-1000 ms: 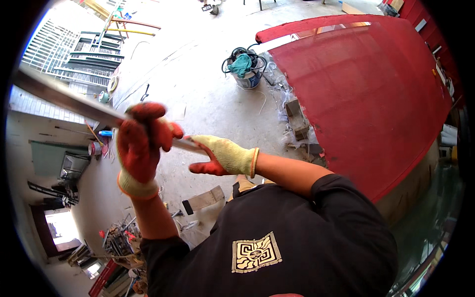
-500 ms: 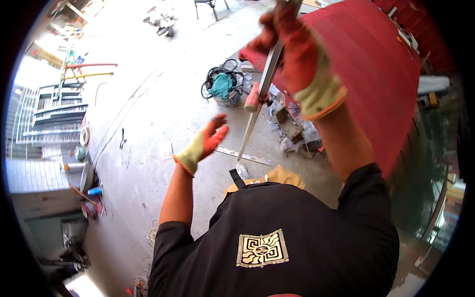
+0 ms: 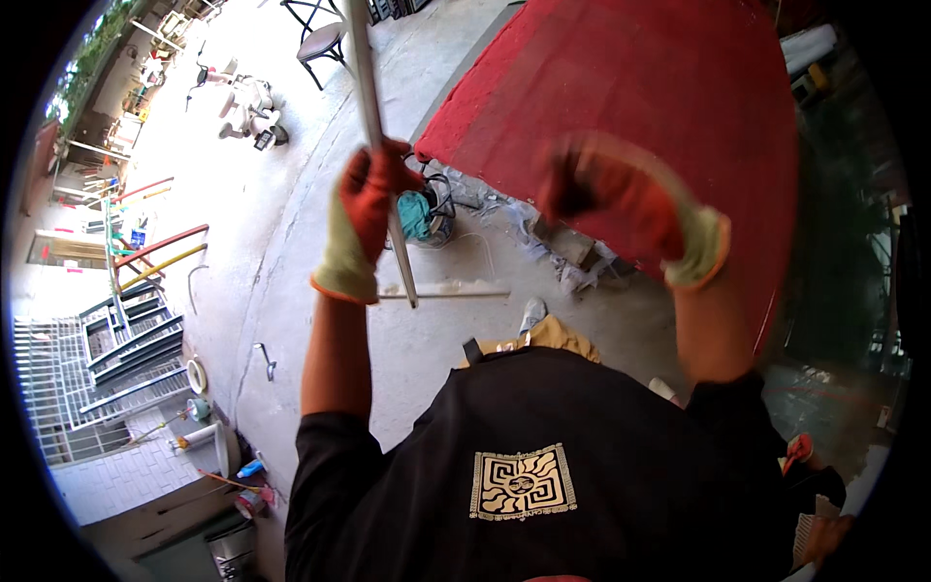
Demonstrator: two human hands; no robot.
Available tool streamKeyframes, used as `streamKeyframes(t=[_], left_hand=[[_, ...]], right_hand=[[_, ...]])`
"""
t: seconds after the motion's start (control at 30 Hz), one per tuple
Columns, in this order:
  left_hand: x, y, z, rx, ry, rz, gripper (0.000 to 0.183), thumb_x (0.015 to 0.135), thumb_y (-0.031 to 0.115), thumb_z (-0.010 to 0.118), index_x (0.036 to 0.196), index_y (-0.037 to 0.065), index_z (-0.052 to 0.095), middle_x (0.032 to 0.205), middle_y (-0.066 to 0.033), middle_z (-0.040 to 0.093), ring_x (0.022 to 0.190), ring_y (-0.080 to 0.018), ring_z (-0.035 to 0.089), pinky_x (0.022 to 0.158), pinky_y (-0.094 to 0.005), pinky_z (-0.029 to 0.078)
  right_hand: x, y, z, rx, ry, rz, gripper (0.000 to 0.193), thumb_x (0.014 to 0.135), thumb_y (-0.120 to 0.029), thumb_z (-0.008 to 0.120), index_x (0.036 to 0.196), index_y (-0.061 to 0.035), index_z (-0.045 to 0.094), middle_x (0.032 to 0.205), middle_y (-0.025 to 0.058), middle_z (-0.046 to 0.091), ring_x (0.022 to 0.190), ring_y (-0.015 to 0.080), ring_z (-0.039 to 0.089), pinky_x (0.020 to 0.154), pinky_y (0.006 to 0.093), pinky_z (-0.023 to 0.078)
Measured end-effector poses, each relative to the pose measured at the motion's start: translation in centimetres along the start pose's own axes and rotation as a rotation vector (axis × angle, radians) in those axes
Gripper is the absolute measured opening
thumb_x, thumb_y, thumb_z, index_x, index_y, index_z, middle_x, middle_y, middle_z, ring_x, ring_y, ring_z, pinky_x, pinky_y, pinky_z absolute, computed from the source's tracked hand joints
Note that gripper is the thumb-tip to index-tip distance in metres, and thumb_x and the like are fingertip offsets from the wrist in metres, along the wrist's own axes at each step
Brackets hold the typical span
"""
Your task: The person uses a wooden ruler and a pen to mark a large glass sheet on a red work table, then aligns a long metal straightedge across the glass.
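My left hand (image 3: pixel 369 209), in a red-palmed, pale-cuffed work glove, is wrapped round a long, thin metal bar (image 3: pixel 365 82). The bar rises past the top edge of the picture, and its lower end hangs just below the glove, tilted slightly. To the right, my right hand (image 3: pixel 621 199) wears the matching glove and is raised in front of a red-covered surface (image 3: pixel 640 87). It is apart from the bar, and motion smears its fingers. Behind the left glove stands a bucket holding dark cable and a teal cloth (image 3: pixel 415 215). A pale strip (image 3: pixel 456 291) lies on the floor.
Debris and plastic (image 3: pixel 577 254) lie beside the red surface's near edge. Metal grilles and frames (image 3: pixel 136 339) lean at the left. A chair (image 3: pixel 322 44) and a white scooter-like vehicle (image 3: pixel 250 107) stand farther off. A small metal tool (image 3: pixel 265 361) lies on the floor.
My left hand has closed on the bar, and my right hand has let go of it and moved down and right. The bar has shifted left, and the view has turned.
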State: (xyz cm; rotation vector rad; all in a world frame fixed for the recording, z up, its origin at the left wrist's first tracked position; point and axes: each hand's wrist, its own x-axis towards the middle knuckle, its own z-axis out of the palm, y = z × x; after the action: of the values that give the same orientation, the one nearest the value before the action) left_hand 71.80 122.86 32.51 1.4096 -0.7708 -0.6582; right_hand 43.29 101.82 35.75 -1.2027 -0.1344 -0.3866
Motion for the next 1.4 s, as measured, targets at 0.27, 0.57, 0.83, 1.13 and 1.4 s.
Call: streamKeyframes(t=[0.27,0.57,0.83,1.13,1.4], left_hand=[[9.5,9.9,0.9,-0.126,-0.309,0.227,0.071,0.115,0.044,0.055,0.173,0.014,0.027,0.094,-0.0002,0.057,0.073,-0.0100,0.054,0.087,-0.0383,0.059],[24.8,2.2,9.0,-0.510,-0.706,0.152,0.087,0.100,0.032,0.073,0.173,0.023,0.027,0.086,0.0032,0.052,0.069,-0.0110,0.053,0.074,-0.0395,0.053],[33.4,-5.5,13.1,-0.510,-0.894,0.023,0.090,0.101,0.045,0.075,0.171,0.012,0.029,0.090,0.0034,0.051,0.067,-0.0100,0.048,0.073,-0.0355,0.050],[30.1,-9.4,17.2,-0.523,-0.969,-0.422,0.060,0.108,0.039,0.070,0.153,0.006,0.050,0.095,-0.0011,0.061,0.079,-0.0152,0.062,0.087,-0.0410,0.059],[27.6,-14.3,17.8,-0.463,-0.988,-0.470,0.040,0.114,0.031,0.061,0.146,0.006,0.058,0.094,-0.0030,0.064,0.082,-0.0175,0.066,0.084,-0.0405,0.060]], right_hand=[[-11.5,19.0,1.9,-0.247,0.103,0.913,0.039,0.114,-0.037,0.061,0.133,-0.0028,0.063,0.113,0.0065,0.068,0.104,0.0142,0.064,0.095,0.0284,0.053],[-8.7,27.7,-2.0,0.675,0.869,0.603,0.036,0.115,-0.034,0.053,0.133,-0.0049,0.063,0.098,0.0003,0.059,0.079,0.0067,0.053,0.070,0.0167,0.048],[-1.7,29.2,3.8,0.560,1.138,0.456,0.058,0.109,-0.054,0.063,0.140,-0.0045,0.064,0.118,0.0069,0.074,0.098,0.0143,0.070,0.086,0.0293,0.058],[1.8,38.0,8.5,0.552,1.341,0.416,0.040,0.117,-0.037,0.052,0.138,-0.0046,0.063,0.123,0.0091,0.071,0.100,0.0151,0.068,0.088,0.0312,0.059],[1.0,42.9,9.9,0.505,1.619,0.203,0.040,0.116,-0.040,0.055,0.140,-0.0073,0.060,0.125,0.0040,0.066,0.106,0.0133,0.065,0.093,0.0314,0.059]])
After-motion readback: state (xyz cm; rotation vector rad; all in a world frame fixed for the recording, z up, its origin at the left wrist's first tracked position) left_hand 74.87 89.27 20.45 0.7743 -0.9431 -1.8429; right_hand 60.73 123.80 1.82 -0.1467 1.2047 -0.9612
